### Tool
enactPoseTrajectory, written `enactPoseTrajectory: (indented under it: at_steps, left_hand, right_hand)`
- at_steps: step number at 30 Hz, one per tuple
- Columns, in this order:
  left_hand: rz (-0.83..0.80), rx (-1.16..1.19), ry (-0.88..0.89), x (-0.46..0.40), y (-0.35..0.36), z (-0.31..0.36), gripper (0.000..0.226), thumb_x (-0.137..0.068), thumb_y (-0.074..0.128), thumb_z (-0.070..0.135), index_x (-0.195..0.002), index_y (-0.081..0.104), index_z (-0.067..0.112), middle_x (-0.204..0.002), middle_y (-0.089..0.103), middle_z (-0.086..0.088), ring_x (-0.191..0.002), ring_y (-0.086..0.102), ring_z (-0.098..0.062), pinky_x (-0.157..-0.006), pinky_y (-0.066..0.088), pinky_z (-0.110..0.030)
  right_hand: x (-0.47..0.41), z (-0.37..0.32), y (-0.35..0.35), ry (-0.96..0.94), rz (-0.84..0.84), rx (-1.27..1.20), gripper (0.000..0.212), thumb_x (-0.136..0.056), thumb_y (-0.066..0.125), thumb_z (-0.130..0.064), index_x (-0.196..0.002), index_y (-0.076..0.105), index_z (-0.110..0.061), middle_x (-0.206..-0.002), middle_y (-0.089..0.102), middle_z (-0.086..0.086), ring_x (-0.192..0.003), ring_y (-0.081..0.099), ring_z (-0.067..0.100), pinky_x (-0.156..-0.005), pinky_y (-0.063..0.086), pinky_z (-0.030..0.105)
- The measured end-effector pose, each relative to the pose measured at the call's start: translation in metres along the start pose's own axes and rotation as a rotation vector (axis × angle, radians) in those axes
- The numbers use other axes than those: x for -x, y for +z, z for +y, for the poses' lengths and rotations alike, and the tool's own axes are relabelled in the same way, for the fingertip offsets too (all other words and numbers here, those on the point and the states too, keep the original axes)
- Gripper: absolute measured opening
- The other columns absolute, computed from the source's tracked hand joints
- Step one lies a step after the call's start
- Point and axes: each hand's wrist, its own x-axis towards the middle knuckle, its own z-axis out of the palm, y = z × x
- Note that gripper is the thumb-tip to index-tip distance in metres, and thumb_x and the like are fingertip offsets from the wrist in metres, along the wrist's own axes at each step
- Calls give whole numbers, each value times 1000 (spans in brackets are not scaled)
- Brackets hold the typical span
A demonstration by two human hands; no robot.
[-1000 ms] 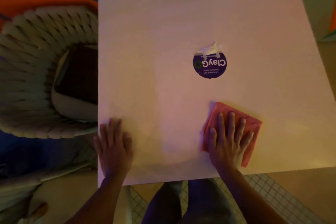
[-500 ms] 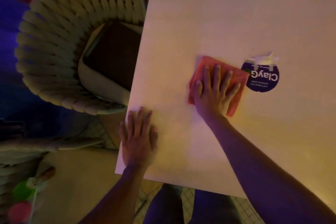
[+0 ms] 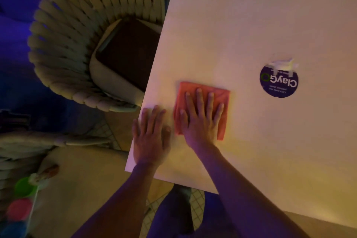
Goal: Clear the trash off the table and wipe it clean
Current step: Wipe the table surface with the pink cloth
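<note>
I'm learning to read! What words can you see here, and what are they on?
"ClayGo": upside down, in white letters on the round purple sticker on the table.
Smaller lines on the same sticker: too small and blurred to read.
No writing shows on the cloth.

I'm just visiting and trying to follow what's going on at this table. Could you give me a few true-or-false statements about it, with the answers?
1. The right hand lies flat on a pink cloth. True.
2. The left hand is lifted off the table. False: it lies palm down on the tabletop near the edge, beside the cloth.
3. The cloth covers the round purple sticker. False: the sticker lies apart from the cloth, fully in view.
4. A woven chair stands beside the table. True.
5. Cups and wrappers litter the tabletop. False: only the cloth, the sticker and the two hands show on it.
</note>
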Motion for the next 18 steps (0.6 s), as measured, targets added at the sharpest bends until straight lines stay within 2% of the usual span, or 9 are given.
enactPoseTrajectory:
  at_steps: [3, 7, 10, 13, 16, 18]
  left_hand:
    - [35, 78, -12, -1, -4, 0, 55, -98, 39, 39, -151, 39, 22, -160, 33, 2, -152, 20, -23, -120, 19, -52]
    - [138, 140, 13, -16, -16, 15, 48, -97, 41, 34, -142, 49, 19, -144, 53, -5, -142, 39, -28, -117, 25, -56]
    - [95, 124, 155, -30, -21, 48, 44, -98, 43, 30, -140, 51, 24, -151, 46, 1, -149, 28, -27, -118, 21, -57]
    - [-20, 97, 290, -27, -12, 89, 46, -101, 41, 34, -146, 46, 27, -160, 34, 2, -152, 19, -29, -119, 19, -57]
    - [-122, -17, 310, -4, 10, 109, 53, -103, 33, 48, -154, 32, 32, -165, 22, 4, -153, 14, -31, -119, 16, -58]
    - [-128, -69, 310, 17, 18, 99, 56, -103, 32, 51, -156, 28, 34, -165, 19, 5, -153, 13, -30, -120, 15, -57]
  right_hand:
    - [44, 5, -4, -4, -25, -18, 57, -101, 36, -49, -155, 26, -33, -165, 15, -2, -153, 5, 31, -117, 9, 64]
    - [77, 19, -17, -45, -66, -70, 55, -102, 34, -48, -154, 27, -35, -166, 12, -1, -153, 3, 27, -119, 12, 60]
    - [77, 51, -32, 92, -5, -145, 52, -103, 29, -47, -154, 28, -37, -165, 16, -1, -154, 3, 24, -120, 11, 58]
    - [73, 94, -41, 251, 36, -120, 53, -103, 25, -46, -153, 31, -32, -164, 20, 2, -153, 9, 29, -118, 15, 62]
    - [70, 123, -39, 289, -4, -74, 55, -102, 23, -47, -154, 29, -30, -164, 19, 4, -152, 10, 33, -116, 15, 66]
    - [71, 131, -35, 275, -31, -48, 55, -102, 21, -47, -155, 23, -32, -165, 14, 3, -153, 6, 32, -118, 10, 65]
